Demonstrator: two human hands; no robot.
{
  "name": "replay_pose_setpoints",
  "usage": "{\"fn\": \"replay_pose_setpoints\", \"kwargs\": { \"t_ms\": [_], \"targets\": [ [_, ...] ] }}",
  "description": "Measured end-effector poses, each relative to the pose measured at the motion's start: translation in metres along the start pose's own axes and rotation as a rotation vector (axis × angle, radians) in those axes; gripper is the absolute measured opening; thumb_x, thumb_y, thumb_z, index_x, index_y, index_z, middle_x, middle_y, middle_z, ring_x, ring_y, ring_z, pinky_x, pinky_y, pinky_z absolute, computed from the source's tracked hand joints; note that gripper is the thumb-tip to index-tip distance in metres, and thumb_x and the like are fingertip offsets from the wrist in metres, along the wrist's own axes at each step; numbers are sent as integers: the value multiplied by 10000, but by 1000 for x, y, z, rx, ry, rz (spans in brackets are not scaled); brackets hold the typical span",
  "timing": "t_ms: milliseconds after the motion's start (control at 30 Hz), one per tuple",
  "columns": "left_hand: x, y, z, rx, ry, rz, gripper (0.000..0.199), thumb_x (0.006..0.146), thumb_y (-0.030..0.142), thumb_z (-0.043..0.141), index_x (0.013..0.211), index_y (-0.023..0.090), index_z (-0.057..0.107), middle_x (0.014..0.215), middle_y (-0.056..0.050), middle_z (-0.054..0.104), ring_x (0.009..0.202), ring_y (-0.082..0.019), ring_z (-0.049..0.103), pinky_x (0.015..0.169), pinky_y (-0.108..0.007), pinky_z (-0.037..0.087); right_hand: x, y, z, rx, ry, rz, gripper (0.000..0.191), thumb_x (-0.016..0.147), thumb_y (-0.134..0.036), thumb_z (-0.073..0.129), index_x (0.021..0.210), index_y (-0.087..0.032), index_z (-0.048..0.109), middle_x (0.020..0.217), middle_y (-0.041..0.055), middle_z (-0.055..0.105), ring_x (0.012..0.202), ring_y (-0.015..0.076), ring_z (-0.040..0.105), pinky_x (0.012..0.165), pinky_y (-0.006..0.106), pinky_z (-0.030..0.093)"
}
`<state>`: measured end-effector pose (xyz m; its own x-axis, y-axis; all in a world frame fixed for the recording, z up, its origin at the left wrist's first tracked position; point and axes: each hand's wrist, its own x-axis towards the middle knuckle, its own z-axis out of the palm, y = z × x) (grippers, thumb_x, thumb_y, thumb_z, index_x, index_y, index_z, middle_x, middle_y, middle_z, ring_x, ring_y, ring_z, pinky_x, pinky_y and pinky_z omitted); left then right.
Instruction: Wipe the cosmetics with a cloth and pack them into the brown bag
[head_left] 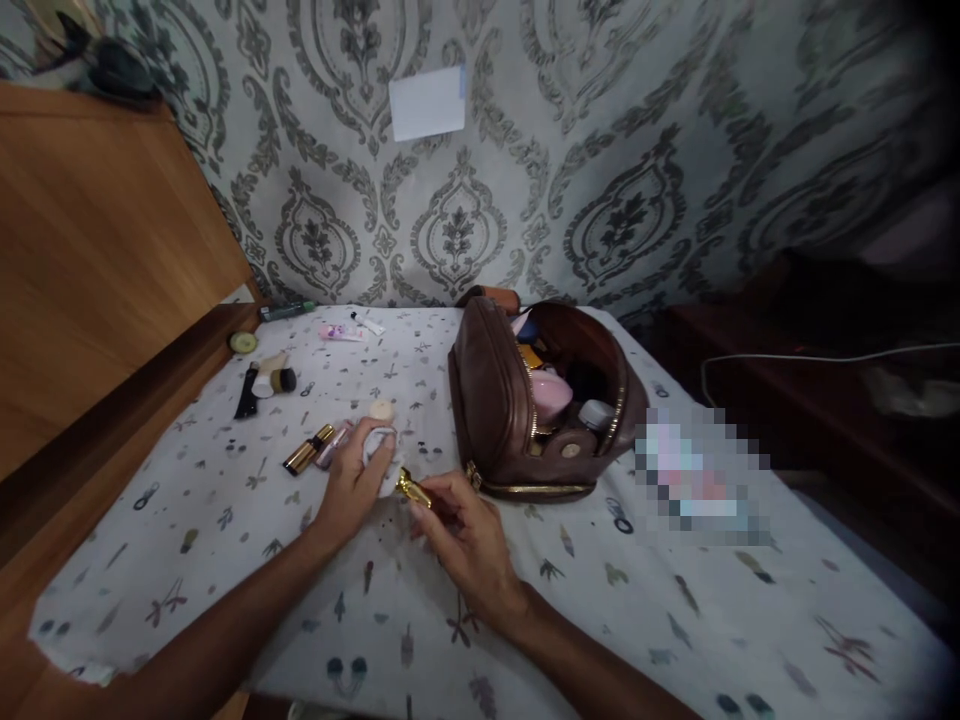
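Observation:
My left hand [354, 478] is closed around a crumpled white cloth [377, 444], which looks like a wipe or tissue. A small round cream-coloured item [381, 410] shows just beyond its fingers. My right hand [474, 540] pinches a shiny gold cosmetic tube [414, 488], shaped like a lipstick; its tip points toward the cloth. Close by on the left lie a black and gold tube [309, 450] and a pinkish tube [334, 444], partly hidden by the left hand. Just past my right hand stands an unzipped brown cosmetic bag [491, 400] with a pink item [550, 396] and other cosmetics inside.
Several cosmetics, including a white bottle with a dark cap [271, 380] and a pink tube [341, 332], lie at the back left of the patterned cloth [405, 640]. A wooden panel [112, 200] borders the left. A blurred-out item [701, 475] lies right of the bag.

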<state>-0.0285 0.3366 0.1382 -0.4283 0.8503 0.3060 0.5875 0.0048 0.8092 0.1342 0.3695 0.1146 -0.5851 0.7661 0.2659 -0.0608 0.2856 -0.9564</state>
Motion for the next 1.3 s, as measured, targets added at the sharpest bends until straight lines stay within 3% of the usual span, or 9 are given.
{"fn": "replay_pose_setpoints", "kwargs": {
  "t_ms": [167, 233, 367, 633, 867, 1000, 1100, 1200, 1300],
  "targets": [
    [-3, -6, 3, -35, 59, -61, 262, 961, 440, 408, 1003, 226, 554, 861, -16, 564, 880, -210, 535, 839, -338, 418, 0, -2, -2, 105, -7, 51, 198, 964, -410, 519, 939, -213, 510, 745, 4, 638, 597, 130, 637, 505, 222, 464],
    [-6, -6, 6, -74, 2, -44, 299, 918, 432, 500, 1130, 221, 508, 906, -14, 570, 866, -197, 542, 827, -329, 431, 0, 1, -2, 164, -6, 83, 225, 971, -441, 503, 982, -216, 489, 721, 0, 637, 544, 120, 605, 445, 206, 417],
    [-10, -3, 7, -110, -110, -49, 619, 761, 407, 707, 1263, 203, 408, 933, -6, 591, 826, -193, 579, 768, -319, 465, 2, 6, -3, 221, -21, 162, 292, 970, -500, 477, 1034, -216, 466, 612, -32, 608, 433, 101, 512, 409, 196, 378],
    [-1, 1, 2, 41, 47, -4, 226, 920, 404, 481, 1004, 208, 555, 888, -22, 602, 861, -207, 548, 820, -342, 422, 3, 2, -1, 246, -140, 216, 323, 946, -485, 488, 1125, -218, 455, 777, 4, 625, 577, 140, 621, 478, 226, 443],
    [1, -3, 1, 15, 76, -93, 315, 928, 502, 448, 1031, 223, 550, 840, -4, 583, 781, -203, 547, 752, -334, 435, 0, 1, 0, -24, 28, 66, 77, 878, -263, 554, 905, -193, 571, 770, 0, 611, 672, 129, 560, 602, 240, 422],
    [-7, -7, 8, -126, 51, -85, 518, 846, 481, 600, 1272, 233, 441, 1056, -38, 583, 922, -208, 585, 838, -342, 473, 1, -1, 0, 141, 49, 111, 161, 882, -348, 562, 863, -190, 546, 716, -15, 582, 612, 120, 561, 589, 244, 449],
    [-9, -12, 12, -137, 45, -85, 727, 720, 484, 732, 1316, 224, 406, 1102, -54, 567, 958, -231, 589, 856, -369, 483, 2, 1, 2, 353, 14, 202, 249, 863, -431, 577, 836, -199, 491, 703, -28, 558, 534, 102, 546, 506, 222, 452],
    [-6, -14, 11, -35, 98, -79, 675, 697, 540, 723, 1239, 216, 487, 1085, -63, 584, 983, -260, 579, 888, -404, 460, 2, 3, 4, 427, -39, 282, 292, 853, -472, 570, 823, -210, 445, 684, -35, 549, 479, 99, 541, 401, 188, 376],
    [-1, -12, 7, 30, 146, -79, 511, 762, 596, 608, 1107, 222, 554, 1014, -52, 614, 933, -258, 587, 877, -409, 449, 1, 2, 4, 399, -81, 333, 222, 841, -385, 583, 905, -207, 468, 719, -29, 588, 495, 103, 551, 418, 188, 377]
  ]
}}
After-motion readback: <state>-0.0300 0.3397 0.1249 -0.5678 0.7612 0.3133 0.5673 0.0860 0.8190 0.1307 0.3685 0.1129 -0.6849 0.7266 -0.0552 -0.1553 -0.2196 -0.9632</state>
